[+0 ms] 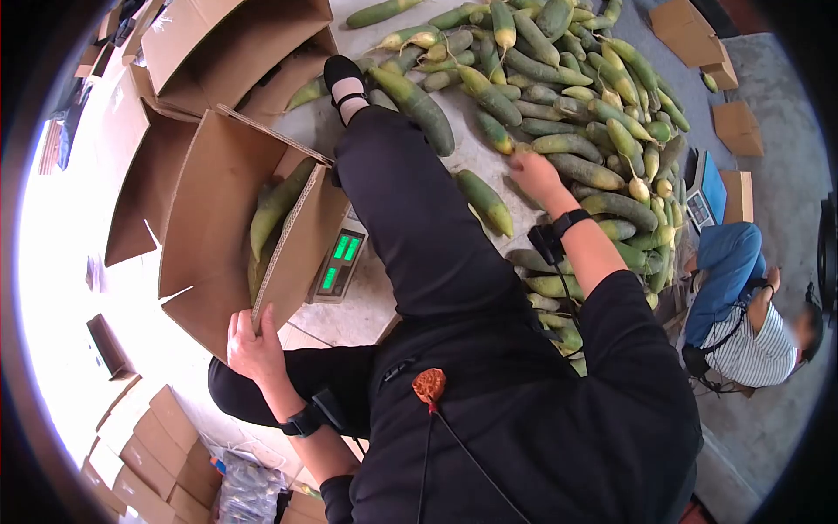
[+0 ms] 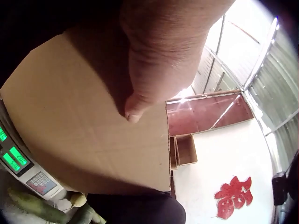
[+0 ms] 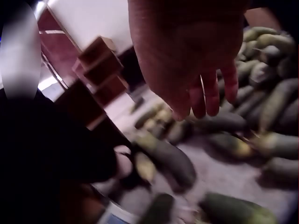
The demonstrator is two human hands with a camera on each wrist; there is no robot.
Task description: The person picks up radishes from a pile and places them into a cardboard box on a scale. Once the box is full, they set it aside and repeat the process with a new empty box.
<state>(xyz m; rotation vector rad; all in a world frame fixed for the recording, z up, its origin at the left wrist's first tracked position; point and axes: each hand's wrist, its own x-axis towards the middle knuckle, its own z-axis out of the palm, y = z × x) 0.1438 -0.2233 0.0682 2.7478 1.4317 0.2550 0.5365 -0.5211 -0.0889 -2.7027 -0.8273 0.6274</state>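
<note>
My left hand [image 1: 256, 349] grips the edge of an open cardboard box [image 1: 301, 236], thumb on its outer side in the left wrist view [image 2: 161, 74]. Inside the box lie green radishes [image 1: 278, 210]. A scale [image 1: 339, 262] with a lit green display is beside the box. My right hand [image 1: 537, 179] is over the near side of a big pile of radishes [image 1: 602, 131]; in the right wrist view the hand [image 3: 187, 60] has its fingers extended downward, with nothing held. Single radishes [image 1: 484, 203] lie on the floor between my leg and the pile.
My leg [image 1: 410, 201] stretches between box and pile. More cardboard boxes [image 1: 223, 52] stand at the upper left, others [image 1: 161, 445] at the lower left. At the right a person in a striped shirt [image 1: 751, 349] sits near a second scale [image 1: 705, 192].
</note>
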